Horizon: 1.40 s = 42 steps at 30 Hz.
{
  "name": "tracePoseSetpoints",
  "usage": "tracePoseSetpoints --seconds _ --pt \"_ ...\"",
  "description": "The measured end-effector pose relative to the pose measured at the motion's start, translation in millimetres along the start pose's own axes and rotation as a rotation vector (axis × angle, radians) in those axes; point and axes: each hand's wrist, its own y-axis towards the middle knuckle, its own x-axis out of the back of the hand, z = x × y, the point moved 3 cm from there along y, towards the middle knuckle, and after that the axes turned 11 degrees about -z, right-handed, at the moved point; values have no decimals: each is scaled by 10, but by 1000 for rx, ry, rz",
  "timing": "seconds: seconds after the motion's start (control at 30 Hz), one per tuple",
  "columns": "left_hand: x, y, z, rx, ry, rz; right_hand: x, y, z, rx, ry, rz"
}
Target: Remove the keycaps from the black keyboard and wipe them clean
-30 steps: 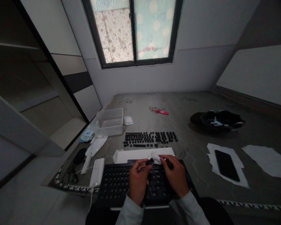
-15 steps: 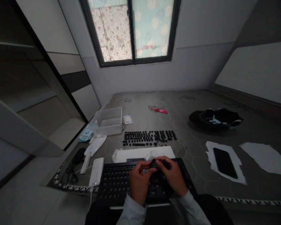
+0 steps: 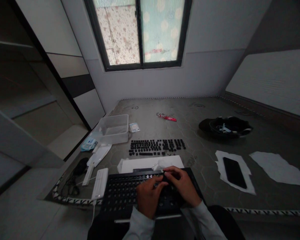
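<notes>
A small black keycap (image 3: 165, 178), mostly hidden, is being pinched between the fingers of the left hand (image 3: 148, 197) and right hand (image 3: 184, 187) above a black keyboard (image 3: 122, 194) showing rows of sockets.

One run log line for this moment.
left hand: over keyboard; right hand: over keyboard, close to left; grip: unclear; loose keycaps: in rows beyond keyboard; phone: on white paper

we log keyboard (image 3: 122, 193) black, keycaps (image 3: 145, 154) black too; mattress (image 3: 140, 110) grey, hexagon-patterned, its edging (image 3: 75, 201) patterned black-and-white; sleeves (image 3: 141, 224) pale grey.
</notes>
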Motion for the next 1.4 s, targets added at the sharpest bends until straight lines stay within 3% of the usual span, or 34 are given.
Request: tracePoseSetpoints --seconds 0.13,0.6,0.83,0.93,1.2,1.4 --pt "-6 10 -8 -65 -59 25 52 14 -26 -23 -3 26" --pt "54 101 -27 -15 18 154 13 40 -76 -71 46 102" --pt "-22 76 -59 -75 54 174 158 52 -110 -91 45 187" --pt "-67 44 -74 -110 69 205 352 53 -170 -84 -2 89" --pt "-191 -94 -27 -178 167 275 1087 -156 -416 -141 -2 -341" --pt "-288 -209 25 -269 205 228 1282 -525 -818 -224 85 -482"
